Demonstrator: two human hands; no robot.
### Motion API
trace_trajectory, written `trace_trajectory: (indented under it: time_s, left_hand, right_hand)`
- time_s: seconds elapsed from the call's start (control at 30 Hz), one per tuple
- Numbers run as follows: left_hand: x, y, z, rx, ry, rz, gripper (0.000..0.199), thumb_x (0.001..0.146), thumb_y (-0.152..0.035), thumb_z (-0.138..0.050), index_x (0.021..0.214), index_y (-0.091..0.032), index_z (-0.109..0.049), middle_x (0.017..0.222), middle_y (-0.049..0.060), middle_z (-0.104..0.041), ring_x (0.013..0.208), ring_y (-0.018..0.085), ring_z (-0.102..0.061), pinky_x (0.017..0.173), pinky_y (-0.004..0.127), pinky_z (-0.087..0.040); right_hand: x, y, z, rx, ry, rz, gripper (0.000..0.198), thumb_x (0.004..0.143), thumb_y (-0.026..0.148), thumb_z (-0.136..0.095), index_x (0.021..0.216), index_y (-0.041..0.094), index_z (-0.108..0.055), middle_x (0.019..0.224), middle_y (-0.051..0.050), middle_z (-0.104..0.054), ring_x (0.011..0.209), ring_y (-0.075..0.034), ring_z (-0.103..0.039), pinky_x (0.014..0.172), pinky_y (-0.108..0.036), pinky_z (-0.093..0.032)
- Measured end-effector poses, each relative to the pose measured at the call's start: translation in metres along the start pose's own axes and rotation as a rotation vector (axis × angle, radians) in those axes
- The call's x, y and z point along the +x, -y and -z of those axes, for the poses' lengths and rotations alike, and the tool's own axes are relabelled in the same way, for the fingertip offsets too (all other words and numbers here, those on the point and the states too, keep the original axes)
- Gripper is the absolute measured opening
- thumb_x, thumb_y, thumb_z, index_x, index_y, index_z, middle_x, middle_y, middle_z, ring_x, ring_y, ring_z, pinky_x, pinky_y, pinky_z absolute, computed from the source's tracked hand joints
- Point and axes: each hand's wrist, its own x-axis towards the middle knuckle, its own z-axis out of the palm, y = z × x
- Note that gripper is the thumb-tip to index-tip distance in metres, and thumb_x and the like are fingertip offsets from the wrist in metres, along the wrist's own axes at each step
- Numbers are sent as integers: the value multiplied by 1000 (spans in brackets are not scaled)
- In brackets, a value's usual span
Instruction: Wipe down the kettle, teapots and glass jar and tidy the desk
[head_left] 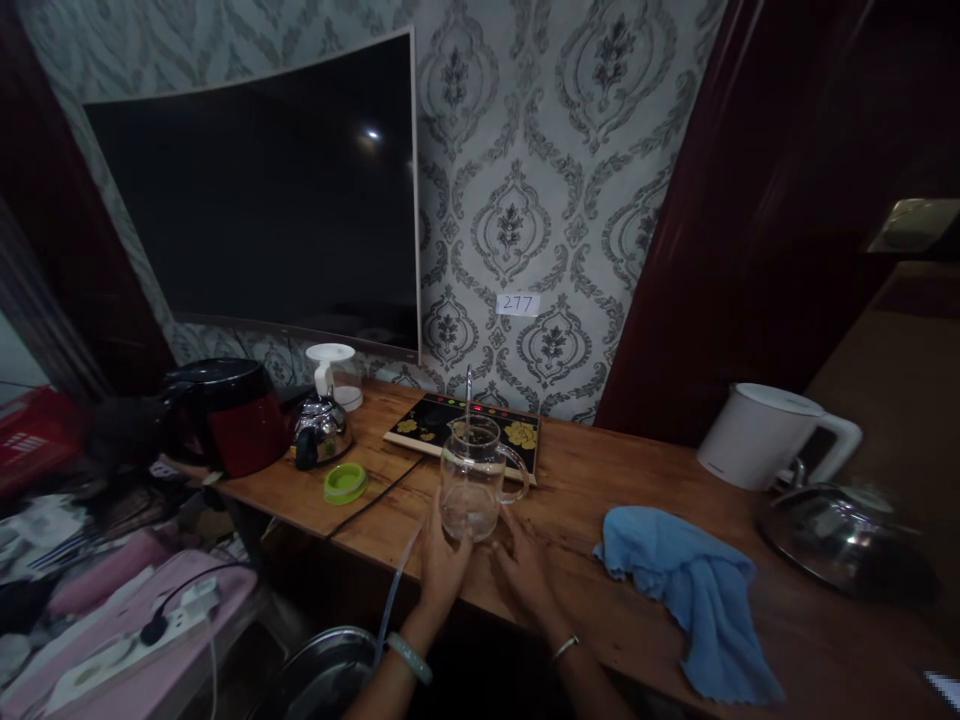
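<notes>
- We saw both forearms reach forward from the bottom of the view, the wrists slightly bent and the two hands inclined toward each other.
- We found the glass jug (471, 495) between the hands, upright, just in front of the induction cooker (420, 415); we could not tell if its base rested fully on the tabletop (600, 470).
- We noticed the front edge of the tabletop under the forearms, near the jug.
- We saw bare wood on the right, up to the blue cloth (682, 580), which hung over the front edge; the white kettle (765, 435) stood well apart, behind it.
- On the left, we had less room, because of the black cable (375, 498) and the green dish (345, 484).
- We saw the left hand (444, 555) curved around the jug's lower left side, gripping it between thumb and fingers.
- We saw the right hand (523, 562) half spread under the handle, thumb apart from fingers; we could not tell whether it touched the glass.
</notes>
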Motion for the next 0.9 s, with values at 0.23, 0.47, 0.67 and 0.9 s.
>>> trace_trajectory:
  time_s: [0.23, 0.47, 0.67, 0.9]
  left_hand:
    - [0, 1, -2, 2, -13, -5, 75, 80, -31, -65, 151, -16, -44, 151, 18, -54, 145, 33, -48, 122, 54, -37]
    - [0, 1, -1, 12, -17, -23, 74, 80, -28, -65, 150, -16, -45, 153, 19, -53, 144, 33, -48, 121, 55, -37]
    - [-1, 3, 1, 2, 5, -6, 73, 82, -32, -63, 150, -16, -44, 152, 18, -53, 145, 33, -47, 122, 55, -36]
    - [-1, 9, -2, -9, -30, 1, 70, 82, -34, -63, 148, -15, -46, 151, 19, -53, 146, 33, -46, 123, 53, -35]
  right_hand:
    - [0, -2, -2, 8, -12, 2, 64, 83, 22, -57, 147, 23, -56, 143, -9, -65, 135, -30, -56, 117, -51, -41]
    - [1, -1, 0, 11, 8, -10, 65, 81, 21, -56, 146, 24, -57, 143, -8, -65, 135, -30, -57, 116, -51, -42]
    - [0, -6, -2, 0, 8, -5, 65, 84, 24, -57, 148, 25, -54, 145, -8, -63, 137, -30, -54, 117, -51, -41]
    - [1, -9, -4, -16, 26, -4, 64, 85, 24, -55, 149, 23, -54, 143, -10, -65, 134, -31, -57, 115, -52, -43]
